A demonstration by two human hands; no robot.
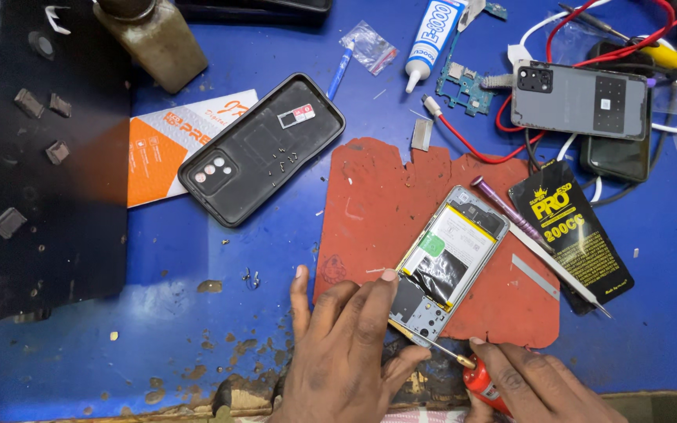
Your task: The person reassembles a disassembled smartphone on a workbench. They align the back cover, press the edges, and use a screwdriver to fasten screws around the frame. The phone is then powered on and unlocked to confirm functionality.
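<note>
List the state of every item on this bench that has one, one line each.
Opened phone: back off, battery exposed, lying on the red mat.
Black back cover: removed, inner side up, small screws inside.
Grey phone: back up, resting on cables.
Glue tube: capped, lying flat.
Red-handled screwdriver: tip at the opened phone's lower end.
Left hand: pressing on that phone.
Right hand: gripping the screwdriver.

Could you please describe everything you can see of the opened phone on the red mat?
The opened phone lies face down and tilted on the red mat, back cover off. Its silver frame holds a white battery with a yellow edge and green sticker. The left hand steadies its lower end; the right hand brings a red-handled screwdriver to its bottom corner.
</note>
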